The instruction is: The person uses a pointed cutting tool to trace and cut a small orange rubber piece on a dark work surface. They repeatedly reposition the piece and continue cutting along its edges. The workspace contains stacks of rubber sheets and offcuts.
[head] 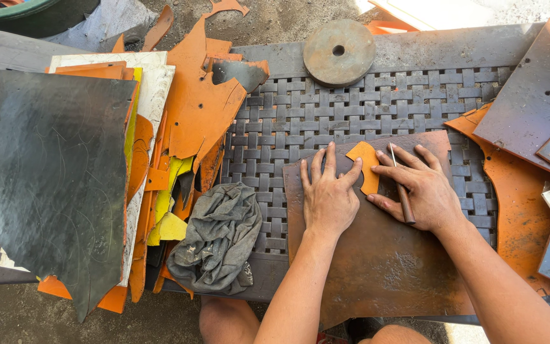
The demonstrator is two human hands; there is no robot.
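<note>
Both hands work at the middle of what we see: our left hand (pixel 330 197) lies flat and open, fingers spread, its fingertips pinning a small orange template (pixel 367 167) against a large brown sheet (pixel 377 261) of leather-like material, while our right hand (pixel 423 190) is closed around a slim awl-like tool (pixel 401 191) with a brown handle, its thin metal tip resting at the template's right edge. We see the template as an irregular, notched cutout, lying near the upper edge of the brown sheet between the two hands. That sheet is spread over a dark woven-pattern plastic table (pixel 326 108), which carries everything else in view. Just left of the sheet a crumpled grey rag (pixel 219 239) hangs at the table's near edge. Further left sits a heap of orange and yellow offcuts (pixel 192 114) (many torn or curled at the edges), and beside it a big black sheet (pixel 52 185) lies on top of a stack of white and orange pieces. At the table's far edge we note a round, rusty metal disc (pixel 338 52) with a hole in its centre, well apart from the hands. To the right, more dark brown panels (pixel 529 102) overlap orange-backed ones. Below the table edge, bare knees show against the dirt ground.
</note>
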